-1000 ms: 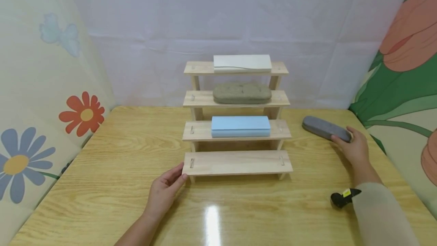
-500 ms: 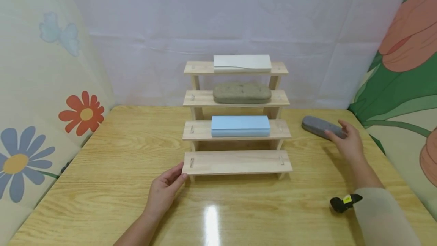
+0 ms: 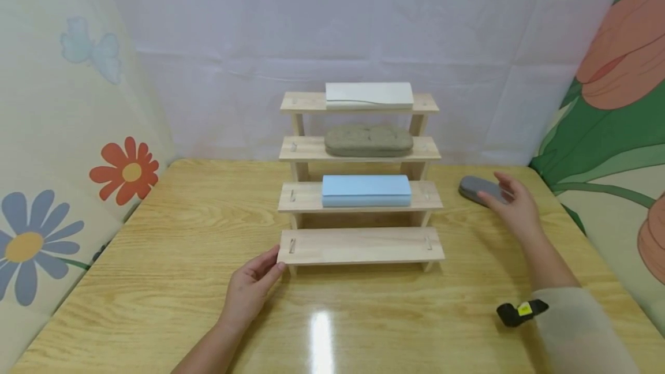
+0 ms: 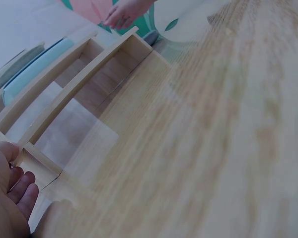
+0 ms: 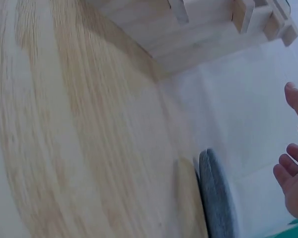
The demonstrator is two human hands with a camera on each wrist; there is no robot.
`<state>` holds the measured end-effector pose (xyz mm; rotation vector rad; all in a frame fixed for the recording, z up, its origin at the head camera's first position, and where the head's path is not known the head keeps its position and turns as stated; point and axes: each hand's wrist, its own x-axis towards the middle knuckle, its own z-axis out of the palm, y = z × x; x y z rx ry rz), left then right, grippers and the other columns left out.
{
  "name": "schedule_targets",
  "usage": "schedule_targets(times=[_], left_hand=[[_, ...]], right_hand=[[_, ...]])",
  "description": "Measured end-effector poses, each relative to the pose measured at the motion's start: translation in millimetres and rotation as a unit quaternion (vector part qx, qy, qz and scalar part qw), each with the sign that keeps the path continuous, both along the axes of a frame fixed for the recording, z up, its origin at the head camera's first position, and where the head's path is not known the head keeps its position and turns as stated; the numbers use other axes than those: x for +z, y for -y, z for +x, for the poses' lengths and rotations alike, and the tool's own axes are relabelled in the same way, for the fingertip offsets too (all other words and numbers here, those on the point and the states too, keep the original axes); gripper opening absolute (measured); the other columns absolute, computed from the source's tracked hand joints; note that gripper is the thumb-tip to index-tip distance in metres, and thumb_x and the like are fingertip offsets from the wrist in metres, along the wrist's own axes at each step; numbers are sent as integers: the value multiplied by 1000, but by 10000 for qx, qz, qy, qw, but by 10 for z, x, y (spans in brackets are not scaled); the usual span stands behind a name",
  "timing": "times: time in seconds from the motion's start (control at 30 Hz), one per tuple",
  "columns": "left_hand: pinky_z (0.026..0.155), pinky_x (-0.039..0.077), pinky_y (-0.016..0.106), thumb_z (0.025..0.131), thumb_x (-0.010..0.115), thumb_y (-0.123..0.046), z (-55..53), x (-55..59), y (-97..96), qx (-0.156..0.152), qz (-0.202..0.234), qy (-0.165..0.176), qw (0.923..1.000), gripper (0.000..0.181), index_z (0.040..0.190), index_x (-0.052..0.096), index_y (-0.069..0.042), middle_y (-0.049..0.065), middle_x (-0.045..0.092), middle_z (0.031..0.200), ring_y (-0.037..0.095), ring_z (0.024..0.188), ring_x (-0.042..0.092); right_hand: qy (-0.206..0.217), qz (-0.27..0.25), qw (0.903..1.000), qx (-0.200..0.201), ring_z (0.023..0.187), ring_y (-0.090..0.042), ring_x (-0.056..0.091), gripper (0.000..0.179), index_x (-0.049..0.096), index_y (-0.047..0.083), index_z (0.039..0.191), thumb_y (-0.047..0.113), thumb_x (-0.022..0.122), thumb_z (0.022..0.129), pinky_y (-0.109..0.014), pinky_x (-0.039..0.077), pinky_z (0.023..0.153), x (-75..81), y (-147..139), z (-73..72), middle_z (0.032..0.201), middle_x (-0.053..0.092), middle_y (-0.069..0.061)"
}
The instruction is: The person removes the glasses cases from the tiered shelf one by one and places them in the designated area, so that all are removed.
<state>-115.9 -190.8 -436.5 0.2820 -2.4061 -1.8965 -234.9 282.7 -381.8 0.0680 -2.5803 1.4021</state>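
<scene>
A four-step wooden display stand (image 3: 361,246) stands on the table. My left hand (image 3: 249,293) grips the left end of its lowest step between thumb and fingers; the left wrist view shows the thumb (image 4: 5,150) at the step's corner. Over at the right lies a grey glasses case (image 3: 471,187) on the tabletop. My right hand (image 3: 518,215) hovers over that case, thumb and fingers spread apart, covering its right part in the head view. The right wrist view shows a gap between the relaxed fingers (image 5: 290,166) and the grey case (image 5: 217,193).
On the stand's upper steps rest a white glasses case (image 3: 369,96), an olive-grey case (image 3: 369,141) and a light blue case (image 3: 366,191), one per step. A white cloth (image 3: 249,27) hangs behind the table (image 3: 208,218). Flower-printed panels (image 3: 47,103) flank both sides.
My right hand has moved leftward and slightly away from me, from the right end of the grey case to over its middle. The left hand has kept its hold on the stand.
</scene>
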Motion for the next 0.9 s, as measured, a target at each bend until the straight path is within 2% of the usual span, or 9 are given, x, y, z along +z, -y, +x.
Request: schedule_targets(times=[0.17, 0.47, 0.63, 0.9], left_hand=[[87, 52, 11, 93, 65, -6, -7, -12, 8, -11, 4, 72, 10000, 40, 132, 59, -3, 13, 60, 136, -14, 100, 58], [85, 52, 11, 93, 66, -9, -3, -8, 6, -41, -38, -93, 9999, 40, 131, 60, -2, 16, 61, 133, -12, 100, 59], [85, 52, 11, 93, 66, -8, -3, -11, 11, -27, -1, -37, 10000, 39, 132, 59, -3, 15, 61, 134, -12, 100, 59], [85, 52, 11, 93, 65, -8, -3, -6, 13, -33, -37, 55, 10000, 40, 132, 59, -4, 14, 61, 135, -12, 100, 59]], right_hand=[[-19, 81, 9998, 198, 138, -48, 32, 72, 31, -2, 150, 31, 65, 95, -60, 32, 112, 99, 137, 29, 154, 32, -28], [84, -71, 9980, 616, 139, -46, 34, 69, 32, 1, 150, 26, 66, 95, -58, 36, 110, 243, 369, 86, 154, 34, -25], [104, -42, 9966, 820, 138, -46, 37, 69, 34, 2, 150, 24, 68, 94, -57, 40, 107, 288, 497, 105, 153, 36, -24], [157, -309, 9935, 1088, 139, -47, 35, 68, 36, -2, 147, 18, 70, 92, -57, 34, 114, 313, 688, 113, 152, 36, -27]])
